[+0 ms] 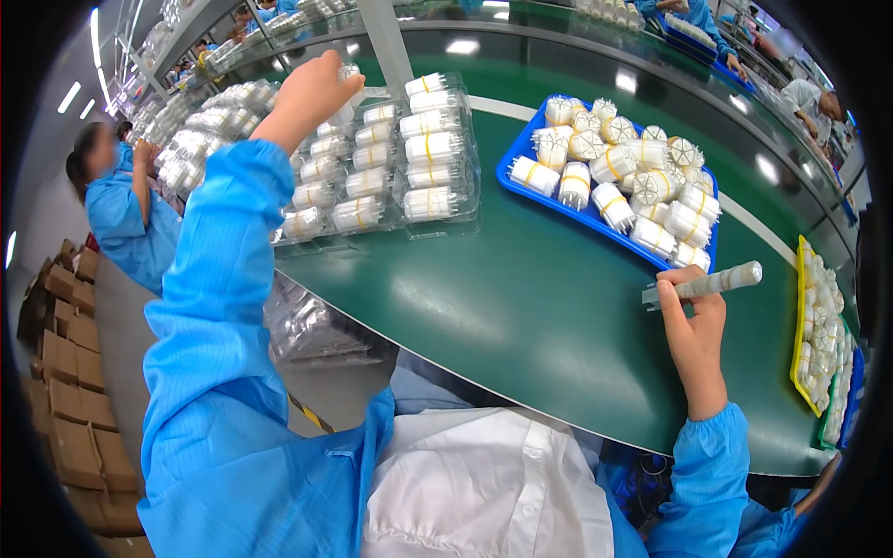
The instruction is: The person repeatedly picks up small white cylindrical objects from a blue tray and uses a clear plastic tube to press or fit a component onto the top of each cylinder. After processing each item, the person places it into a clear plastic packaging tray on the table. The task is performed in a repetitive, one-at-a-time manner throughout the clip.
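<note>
My right hand (696, 325) grips a slim, whitish tube-shaped piece (730, 280) between thumb and fingers. Its rounded end points right and its clear end pokes out left of the thumb. Just beyond that hand lies a blue tray (609, 231) heaped with white cylindrical bundles (614, 164), many with yellow bands. My left hand (314, 98) is raised at the far left over clear plastic trays (437, 228), fingers closed. A small pale bit shows by its fingertips, too hidden to name. Rows of white cylindrical bundles (433, 147) fill the compartments of those trays.
A yellow tray (800, 349) of similar white pieces stands at the right edge of the green table (446, 298). A metal post (386, 42) rises behind the clear trays. Cardboard boxes (79, 400) line the floor at left, where a co-worker in blue (135, 223) stands.
</note>
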A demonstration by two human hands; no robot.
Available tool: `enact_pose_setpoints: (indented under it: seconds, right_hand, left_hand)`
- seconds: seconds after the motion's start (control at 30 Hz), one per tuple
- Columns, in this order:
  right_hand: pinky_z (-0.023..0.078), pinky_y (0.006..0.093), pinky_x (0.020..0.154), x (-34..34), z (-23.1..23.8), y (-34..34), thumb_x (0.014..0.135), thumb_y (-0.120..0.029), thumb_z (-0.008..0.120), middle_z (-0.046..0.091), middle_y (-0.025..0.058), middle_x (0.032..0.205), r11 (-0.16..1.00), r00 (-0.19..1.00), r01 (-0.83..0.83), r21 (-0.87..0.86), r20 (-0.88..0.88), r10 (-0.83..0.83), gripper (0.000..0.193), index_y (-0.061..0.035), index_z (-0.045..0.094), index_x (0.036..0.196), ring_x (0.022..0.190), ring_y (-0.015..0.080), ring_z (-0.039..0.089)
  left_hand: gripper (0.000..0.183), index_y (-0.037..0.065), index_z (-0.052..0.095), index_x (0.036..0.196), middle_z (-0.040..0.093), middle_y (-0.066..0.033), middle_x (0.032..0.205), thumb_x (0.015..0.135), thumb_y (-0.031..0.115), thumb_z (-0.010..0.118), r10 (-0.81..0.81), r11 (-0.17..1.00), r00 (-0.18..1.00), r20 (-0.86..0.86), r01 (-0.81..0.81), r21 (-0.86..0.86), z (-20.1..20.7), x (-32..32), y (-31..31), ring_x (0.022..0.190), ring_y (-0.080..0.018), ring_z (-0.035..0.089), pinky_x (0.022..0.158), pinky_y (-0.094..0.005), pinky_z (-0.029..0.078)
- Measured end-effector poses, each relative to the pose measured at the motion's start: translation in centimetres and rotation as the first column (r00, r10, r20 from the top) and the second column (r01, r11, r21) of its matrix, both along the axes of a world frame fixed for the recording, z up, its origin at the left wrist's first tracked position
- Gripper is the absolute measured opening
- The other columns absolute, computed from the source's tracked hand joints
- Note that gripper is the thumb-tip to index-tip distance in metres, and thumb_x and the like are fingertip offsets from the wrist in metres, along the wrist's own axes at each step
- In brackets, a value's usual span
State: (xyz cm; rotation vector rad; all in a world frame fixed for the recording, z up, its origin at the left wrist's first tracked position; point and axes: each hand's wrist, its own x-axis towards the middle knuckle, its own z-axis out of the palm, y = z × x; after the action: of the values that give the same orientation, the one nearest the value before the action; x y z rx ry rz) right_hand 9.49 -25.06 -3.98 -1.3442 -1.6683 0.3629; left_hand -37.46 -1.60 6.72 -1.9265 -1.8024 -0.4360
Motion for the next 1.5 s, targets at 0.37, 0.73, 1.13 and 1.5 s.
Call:
enact_pose_setpoints:
  seconds: [0.37, 0.73, 1.13, 1.5]
  right_hand:
    - [0.045, 0.0256, 0.058, 0.4, 0.3, -0.1, 0.093, -0.009, 0.068, 0.064, 0.0055, 0.081, 1.000, 1.000, -0.001, -0.019, -0.007, 0.001, 0.010, 0.0002, 0.066, 0.093, 0.068, 0.0109, 0.058]
    - [0.048, 0.0281, 0.059, -0.5, 0.6, -0.7, 0.090, -0.008, 0.070, 0.064, 0.0071, 0.080, 0.998, 0.999, -0.051, 0.036, 0.018, 0.050, 0.009, -0.0008, 0.065, 0.089, 0.068, 0.0151, 0.062]
    - [0.050, 0.0298, 0.058, -0.4, 0.6, -0.9, 0.086, -0.008, 0.073, 0.065, 0.0080, 0.079, 0.996, 0.995, -0.061, 0.062, 0.079, 0.056, 0.010, 0.0000, 0.066, 0.085, 0.067, 0.0172, 0.064]
    - [0.050, 0.0289, 0.057, -0.5, 0.5, -0.9, 0.085, -0.008, 0.074, 0.065, 0.0092, 0.079, 0.998, 0.994, -0.066, -0.001, 0.085, 0.065, 0.011, 0.0008, 0.067, 0.087, 0.064, 0.0178, 0.064]
  left_hand:
    - [0.046, 0.001, 0.065, 0.109, 0.066, -0.0233, 0.100, 0.102, 0.043, 0.047, -0.155, 0.988, 0.977, -0.145, 0.152, -0.032, -4.0, 0.0, 8.8, 0.097, -0.0426, 0.064, 0.086, -0.0510, 0.053]
    - [0.082, -0.007, 0.056, 0.134, 0.055, -0.0281, 0.139, 0.101, 0.064, 0.031, 0.132, 0.931, 0.852, 0.507, 0.069, -0.357, -4.5, 1.2, 8.5, 0.132, -0.0448, 0.049, 0.112, -0.0468, 0.036]
    - [0.045, 0.008, 0.055, 0.142, 0.059, -0.0151, 0.138, 0.104, 0.031, 0.048, -0.145, 0.860, 0.793, 0.591, 0.397, -0.322, -5.5, -0.6, 5.9, 0.128, -0.0273, 0.054, 0.109, -0.0365, 0.039]
    - [0.052, 0.011, 0.049, 0.148, 0.047, -0.0120, 0.152, 0.100, 0.032, 0.049, -0.225, 0.715, 0.694, 0.684, 0.594, -0.368, -4.9, -2.2, 5.1, 0.143, -0.0239, 0.039, 0.118, -0.0373, 0.030]
